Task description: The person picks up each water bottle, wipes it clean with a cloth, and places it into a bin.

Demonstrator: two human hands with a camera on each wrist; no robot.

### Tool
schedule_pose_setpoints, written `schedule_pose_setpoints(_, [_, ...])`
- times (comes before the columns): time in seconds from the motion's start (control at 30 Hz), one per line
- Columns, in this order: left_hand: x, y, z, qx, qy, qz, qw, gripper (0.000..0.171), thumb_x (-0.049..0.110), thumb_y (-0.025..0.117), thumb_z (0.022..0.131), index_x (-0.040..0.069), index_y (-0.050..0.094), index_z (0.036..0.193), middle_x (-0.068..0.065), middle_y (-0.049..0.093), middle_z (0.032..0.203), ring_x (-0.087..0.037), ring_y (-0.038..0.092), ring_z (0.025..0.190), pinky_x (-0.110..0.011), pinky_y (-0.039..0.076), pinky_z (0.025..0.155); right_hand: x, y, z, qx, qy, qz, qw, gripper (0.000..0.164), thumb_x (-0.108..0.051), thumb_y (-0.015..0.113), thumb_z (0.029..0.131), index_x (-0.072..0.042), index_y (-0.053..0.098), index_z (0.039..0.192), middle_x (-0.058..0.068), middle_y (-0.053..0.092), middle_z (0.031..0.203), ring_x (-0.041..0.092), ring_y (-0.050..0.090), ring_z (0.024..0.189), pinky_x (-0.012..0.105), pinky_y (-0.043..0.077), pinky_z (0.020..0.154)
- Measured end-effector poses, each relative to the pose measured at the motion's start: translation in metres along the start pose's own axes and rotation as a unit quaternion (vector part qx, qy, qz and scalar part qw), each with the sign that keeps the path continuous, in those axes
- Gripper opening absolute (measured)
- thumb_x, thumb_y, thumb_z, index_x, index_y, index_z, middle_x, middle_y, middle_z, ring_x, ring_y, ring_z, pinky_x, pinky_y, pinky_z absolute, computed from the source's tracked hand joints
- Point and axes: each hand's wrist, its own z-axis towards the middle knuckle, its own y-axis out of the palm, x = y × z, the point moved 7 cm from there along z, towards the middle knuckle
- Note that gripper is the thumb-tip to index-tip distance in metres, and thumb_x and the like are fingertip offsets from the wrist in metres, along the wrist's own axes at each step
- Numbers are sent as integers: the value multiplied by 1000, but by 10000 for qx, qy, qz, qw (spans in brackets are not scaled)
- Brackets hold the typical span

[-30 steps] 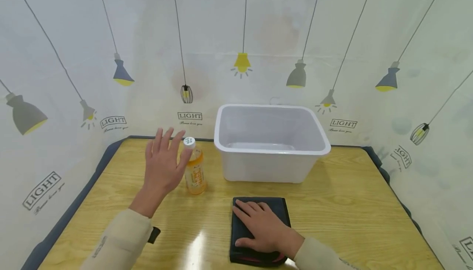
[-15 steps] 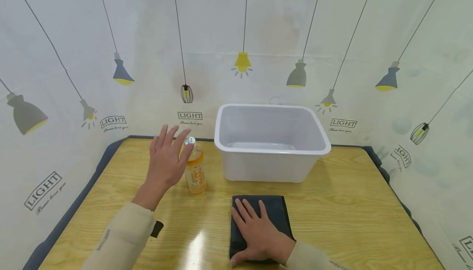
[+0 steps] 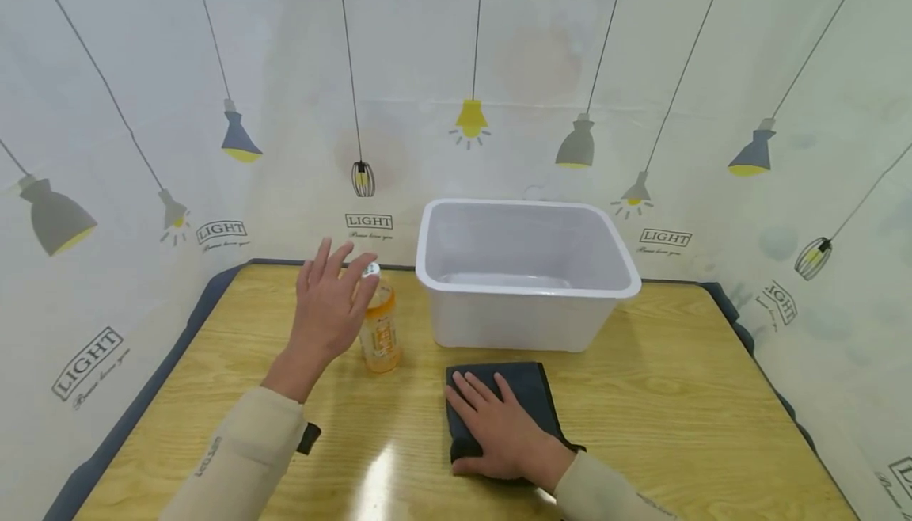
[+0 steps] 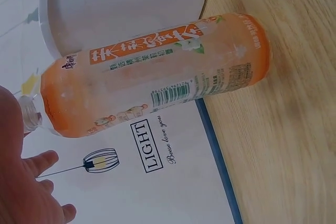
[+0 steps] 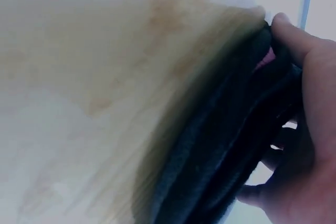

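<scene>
An orange drink bottle (image 3: 381, 339) with a white cap (image 3: 372, 269) stands upright at the left of the table. Beside its neck, my left hand (image 3: 329, 311) is raised with fingers spread, thumb and index finger close around the cap. In the left wrist view the bottle (image 4: 157, 77) lies across the picture and the thumb hides its cap. My right hand (image 3: 499, 430) rests on a dark blue, soft, folded case (image 3: 523, 386), fingers spread over its top and thumb along its near left side. The right wrist view shows layered edges of the case (image 5: 210, 140) and a bit of pink inside.
Behind the case is a white plastic tub (image 3: 513, 319), its inside bare, right of the bottle. A wooden table (image 3: 677, 394) carries everything. Lamp-printed white sheeting (image 3: 456, 173) surrounds it at the back and sides.
My right hand has spread its fingers, and the case has slid a little away toward the tub. My left hand has come closer to the bottle's cap.
</scene>
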Motion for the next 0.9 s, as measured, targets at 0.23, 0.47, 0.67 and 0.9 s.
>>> schedule_pose_setpoints(0.23, [0, -2, 1, 1, 30, 93, 10000, 47, 49, 27, 105, 22, 50, 136, -13, 35, 155, -38, 10, 151, -64, 10, 117, -4, 11, -2, 89, -200, 210, 9995, 111, -85, 47, 76, -24, 3, 158, 9, -1, 166, 32, 4, 153, 73, 7, 112])
schedule_pose_setpoints(0.47, [1, 1, 1, -31, 54, 75, 10000, 47, 49, 27, 105, 22, 51, 135, -13, 36, 154, -39, 10, 151, -65, 10, 117, -7, 15, -1, 93, -83, 184, 9998, 118, -88, 46, 73, -20, 2, 158, 9, -5, 166, 32, 0, 153, 74, 2, 112])
schedule_pose_setpoints(0.67, [3, -3, 1, 58, 139, 132, 9998, 43, 47, 33, 104, 21, 54, 131, -13, 38, 153, -39, 13, 150, -64, 12, 116, -4, 15, 0, 311, -82, 34, 9995, 116, -87, 43, 76, -15, 2, 158, 5, 0, 166, 25, 2, 154, 69, 5, 115])
schedule_pose_setpoints(0.9, [6, -6, 2, 49, 236, 281, 9993, 42, 47, 40, 103, 19, 55, 129, -12, 40, 152, -39, 15, 150, -64, 14, 116, -4, 17, -2, 223, -49, -116, 9997, 110, -87, 37, 79, -18, 5, 158, 3, -1, 166, 24, 2, 154, 68, 6, 116])
